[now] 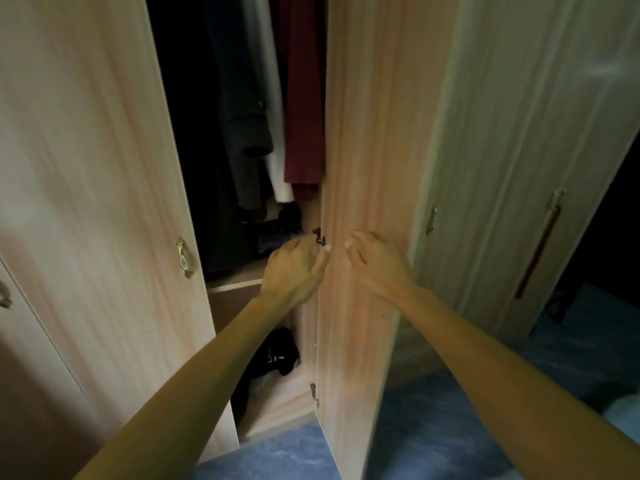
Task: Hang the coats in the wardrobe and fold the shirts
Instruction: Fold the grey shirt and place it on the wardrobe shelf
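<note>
A light wooden wardrobe stands in front of me with its right door point(367, 133) swung partly open, edge toward me. My left hand point(296, 268) curls round the door's inner edge beside a small metal latch point(319, 236). My right hand point(375, 259) presses its bent fingers against the door's outer face, holding nothing. In the dark gap hang a maroon garment point(303, 98), a white one point(273, 140) and a dark grey coat point(244, 133). Below a shelf lies a black piece of clothing point(277, 351).
The closed left door point(93, 168) carries a brass handle point(183, 258). Another wardrobe section point(519, 168) with a long dark handle point(538, 251) stands on the right. Blue carpet point(450, 427) covers the floor, with something white at the lower right corner.
</note>
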